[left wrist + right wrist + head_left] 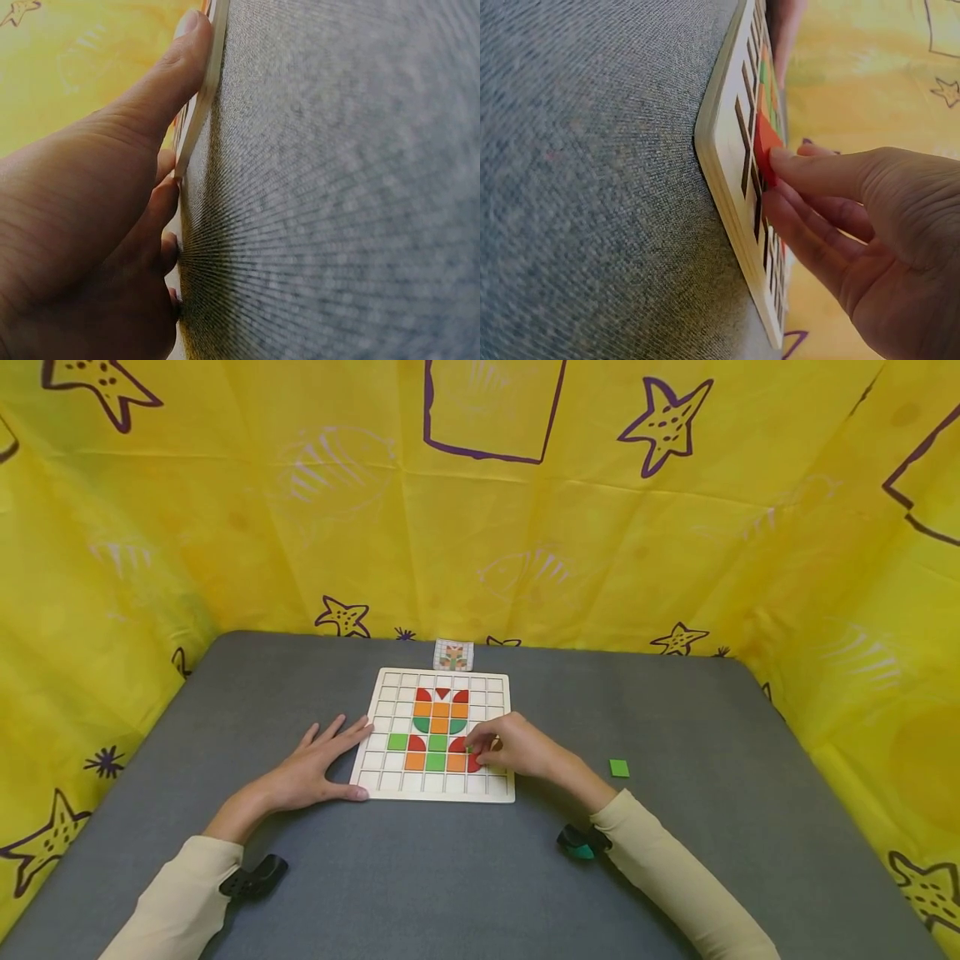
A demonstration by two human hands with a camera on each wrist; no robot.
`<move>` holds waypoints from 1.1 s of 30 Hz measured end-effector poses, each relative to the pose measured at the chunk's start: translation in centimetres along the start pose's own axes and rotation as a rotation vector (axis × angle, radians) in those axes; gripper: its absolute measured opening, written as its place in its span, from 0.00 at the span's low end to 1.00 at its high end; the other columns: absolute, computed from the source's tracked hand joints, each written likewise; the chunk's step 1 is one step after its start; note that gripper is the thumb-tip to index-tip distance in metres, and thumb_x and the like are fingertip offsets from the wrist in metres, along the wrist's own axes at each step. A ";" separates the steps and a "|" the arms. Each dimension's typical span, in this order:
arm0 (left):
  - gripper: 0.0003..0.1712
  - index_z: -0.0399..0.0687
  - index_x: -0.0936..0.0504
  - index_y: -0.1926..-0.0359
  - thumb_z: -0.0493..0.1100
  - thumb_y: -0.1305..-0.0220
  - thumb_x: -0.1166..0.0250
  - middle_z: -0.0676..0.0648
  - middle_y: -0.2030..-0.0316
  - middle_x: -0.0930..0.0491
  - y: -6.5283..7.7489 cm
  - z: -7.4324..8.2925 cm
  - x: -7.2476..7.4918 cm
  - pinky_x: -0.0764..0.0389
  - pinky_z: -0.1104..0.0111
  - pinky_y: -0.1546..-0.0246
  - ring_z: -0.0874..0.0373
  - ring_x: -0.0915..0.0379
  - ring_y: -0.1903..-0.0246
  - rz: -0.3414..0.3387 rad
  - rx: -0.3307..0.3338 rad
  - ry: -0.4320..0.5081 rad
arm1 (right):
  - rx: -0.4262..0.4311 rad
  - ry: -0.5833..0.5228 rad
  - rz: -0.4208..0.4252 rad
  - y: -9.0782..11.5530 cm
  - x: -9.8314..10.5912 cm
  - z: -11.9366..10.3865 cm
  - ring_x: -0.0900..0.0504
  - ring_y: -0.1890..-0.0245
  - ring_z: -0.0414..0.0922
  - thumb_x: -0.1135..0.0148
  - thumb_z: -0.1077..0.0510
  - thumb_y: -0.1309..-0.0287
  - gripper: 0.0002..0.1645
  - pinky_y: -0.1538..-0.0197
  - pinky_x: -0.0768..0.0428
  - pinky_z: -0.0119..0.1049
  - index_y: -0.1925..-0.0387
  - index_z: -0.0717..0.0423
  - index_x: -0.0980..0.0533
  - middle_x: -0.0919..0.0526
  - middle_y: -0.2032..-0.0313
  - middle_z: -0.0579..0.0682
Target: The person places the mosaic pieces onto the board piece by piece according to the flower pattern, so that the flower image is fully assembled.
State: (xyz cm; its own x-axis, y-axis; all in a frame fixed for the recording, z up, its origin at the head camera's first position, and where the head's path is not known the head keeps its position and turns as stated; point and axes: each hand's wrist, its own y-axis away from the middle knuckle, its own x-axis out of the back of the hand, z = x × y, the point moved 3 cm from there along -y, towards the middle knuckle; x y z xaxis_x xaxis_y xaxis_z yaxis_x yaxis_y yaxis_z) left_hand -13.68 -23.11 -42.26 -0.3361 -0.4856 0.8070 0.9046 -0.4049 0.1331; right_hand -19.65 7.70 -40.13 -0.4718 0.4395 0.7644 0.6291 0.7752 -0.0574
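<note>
A pale wooden grid board (pixel 390 783) lies on the grey table, with orange, green and red tiles set in its middle squares. My right hand (pixel 521 745) is over the board's right side, pinching a red tile (pixel 764 146) between thumb and fingertips at a square beside an orange tile (pixel 456 762). In the right wrist view the red tile stands tilted at the grid. My left hand (pixel 311 770) rests with fingers spread at the board's left edge, thumb (pixel 184 56) against its near corner. A light green tile (pixel 397 742) sits in the grid near the left fingers.
A small pattern card (pixel 453 655) with a similar coloured figure lies behind the board. One loose green tile (pixel 618 768) is on the table to the right. Yellow cloth (pixel 480 527) printed with starfish and fish hangs around the table's back and sides.
</note>
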 end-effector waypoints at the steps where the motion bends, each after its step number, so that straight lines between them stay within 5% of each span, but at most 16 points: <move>1: 0.60 0.52 0.46 0.23 0.67 0.51 0.29 0.43 0.23 0.53 0.0 0.0 0.0 0.71 0.36 0.33 0.33 0.69 0.26 0.000 -0.002 -0.001 | 0.002 -0.001 0.000 0.0 0.0 0.0 0.22 0.69 0.37 0.30 0.66 0.45 0.12 0.62 0.20 0.29 0.57 0.58 0.16 0.15 0.67 0.45; 16: 0.60 0.50 0.45 0.24 0.67 0.51 0.28 0.42 0.24 0.52 0.0 0.1 0.0 0.71 0.37 0.32 0.33 0.69 0.26 0.005 -0.018 0.007 | -0.028 0.114 -0.017 -0.8 0.2 -0.1 0.22 0.61 0.44 0.27 0.63 0.48 0.19 0.58 0.23 0.34 0.51 0.53 0.16 0.15 0.54 0.46; 33: 0.60 0.50 0.45 0.24 0.66 0.51 0.28 0.41 0.24 0.52 -0.1 0.2 0.0 0.72 0.37 0.32 0.33 0.69 0.26 0.006 -0.010 0.001 | -0.023 0.076 -0.009 -0.6 0.3 0.1 0.19 0.52 0.43 0.27 0.63 0.47 0.19 0.47 0.22 0.39 0.51 0.56 0.17 0.15 0.52 0.48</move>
State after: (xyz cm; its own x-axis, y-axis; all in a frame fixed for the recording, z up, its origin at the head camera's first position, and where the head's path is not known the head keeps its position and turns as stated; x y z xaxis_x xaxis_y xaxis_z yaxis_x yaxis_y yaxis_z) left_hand -13.70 -22.97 -42.18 -0.3307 -0.4887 0.8073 0.9039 -0.4099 0.1221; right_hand -20.24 7.42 -39.93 -0.4302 0.3963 0.8111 0.6392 0.7682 -0.0363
